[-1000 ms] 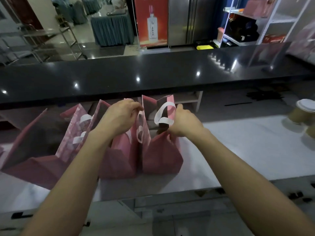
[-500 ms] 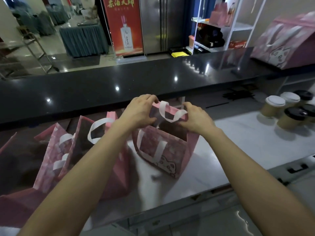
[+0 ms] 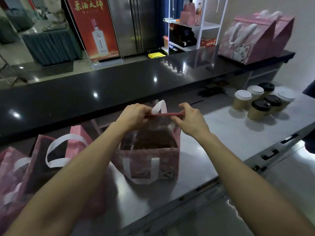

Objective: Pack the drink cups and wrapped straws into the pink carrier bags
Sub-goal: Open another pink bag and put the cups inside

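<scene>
Two hands, left hand point(image 3: 134, 116) and right hand point(image 3: 190, 120), are pinching the far rim of the pink bag point(image 3: 150, 160) on the desk point(image 3: 230, 133); I am judging it light, floppy, best held there.

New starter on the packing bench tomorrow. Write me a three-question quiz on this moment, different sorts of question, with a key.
1. True or false: both hands, the left hand and the right hand, hold the far rim of the open pink bag.
2. Multiple choice: where is the group of lidded cups? A. inside the open bag; B. on the pale worktop, on the person's right side; C. on the black counter.
3. Fill in: the two filled pink bags with the cat print stand on the ______ counter.

Key: 1 true; 2 B; 3 black.
</scene>
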A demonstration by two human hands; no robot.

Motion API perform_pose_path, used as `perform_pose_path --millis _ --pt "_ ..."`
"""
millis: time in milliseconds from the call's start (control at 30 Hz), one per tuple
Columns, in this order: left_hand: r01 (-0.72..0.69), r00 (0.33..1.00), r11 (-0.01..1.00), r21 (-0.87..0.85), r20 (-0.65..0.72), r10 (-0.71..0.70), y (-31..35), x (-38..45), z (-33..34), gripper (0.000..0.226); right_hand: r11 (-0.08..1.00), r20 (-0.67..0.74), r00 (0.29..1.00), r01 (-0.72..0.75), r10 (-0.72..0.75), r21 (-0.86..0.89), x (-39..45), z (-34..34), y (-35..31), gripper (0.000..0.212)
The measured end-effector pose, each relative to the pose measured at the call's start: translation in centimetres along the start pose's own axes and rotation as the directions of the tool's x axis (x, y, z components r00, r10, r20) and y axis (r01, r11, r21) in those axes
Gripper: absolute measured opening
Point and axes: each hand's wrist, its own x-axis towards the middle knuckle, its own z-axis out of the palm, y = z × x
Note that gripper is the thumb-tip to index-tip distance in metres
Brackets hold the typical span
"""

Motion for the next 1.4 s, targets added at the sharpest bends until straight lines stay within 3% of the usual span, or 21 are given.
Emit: perform_pose_path --millis 100,133,200,267,333,367,467,567,667,1000,1133,1333,1400 --pt "0.135 0.991 0.977 -0.167 0.025 -0.133 0.7 1.2 -0.1 0.026 0.959 0.086 0.978 -0.203 0.189 0.198 -0.1 -0.8 2.2 0.121" --pt "0.173 0.985 0.963 -0.206 0.021 -0.172 1.1 1.7 -0.1 0.030 0.939 0.113 0.970 -0.237 0.215 0.248 -0.1 -1.1 3.2 0.128" --pt "0.227 0.973 0.938 -0.262 0.012 -0.232 2.3 2.7 -0.2 0.040 0.917 0.112 0.966 -0.255 0.232 0.306 0.2 -1.8 5.8 0.116" --pt "0.249 0.965 0.922 -0.297 -0.004 -0.262 3.9 3.9 -0.2 0.044 0.928 0.094 0.974 -0.227 0.208 0.296 0.9 -3.1 9.0 0.077" --pt "0.259 0.960 0.910 -0.323 -0.014 -0.278 5.7 5.3 0.1 0.042 0.971 0.098 0.982 -0.176 0.162 0.164 1.9 -4.8 12.6 0.042" --pt "0.265 0.958 0.908 -0.326 -0.013 -0.285 6.8 6.1 0.3 0.041 0.985 0.127 0.981 -0.158 0.148 0.074 2.4 -5.8 14.5 0.035" --pt "0.298 0.948 0.897 -0.326 -0.008 -0.318 10.2 8.7 1.3 0.044 0.979 0.280 0.949 -0.098 0.146 -0.180 3.5 -9.3 19.7 0.042" --pt "0.329 0.938 0.884 -0.333 0.006 -0.347 14.0 11.5 2.9 0.041 0.951 0.346 0.923 -0.056 0.165 -0.304 4.4 -12.7 24.1 0.052" --pt "0.321 0.942 0.885 -0.338 0.014 -0.336 17.2 14.1 4.4 0.027 0.941 0.336 0.929 -0.034 0.154 -0.336 5.5 -15.5 28.1 0.052" --pt "0.373 0.925 0.883 -0.285 0.044 -0.377 21.7 24.5 7.5 0.031 0.947 0.224 0.973 0.024 0.050 -0.319 13.5 -21.0 35.1 0.033" --pt "0.352 0.934 0.892 -0.283 0.048 -0.353 21.5 28.7 8.7 0.024 0.943 0.173 0.984 0.029 0.031 -0.331 19.0 -21.7 36.7 0.051" --pt "0.368 0.930 0.890 -0.270 0.107 -0.353 20.6 34.0 9.3 0.029 0.906 0.318 0.947 0.085 0.056 -0.414 26.8 -20.7 38.6 0.086" --pt "0.359 0.933 0.891 -0.278 0.114 -0.341 20.3 35.0 9.4 0.025 0.887 0.368 0.930 0.162 0.009 -0.432 28.8 -19.7 39.4 0.089"
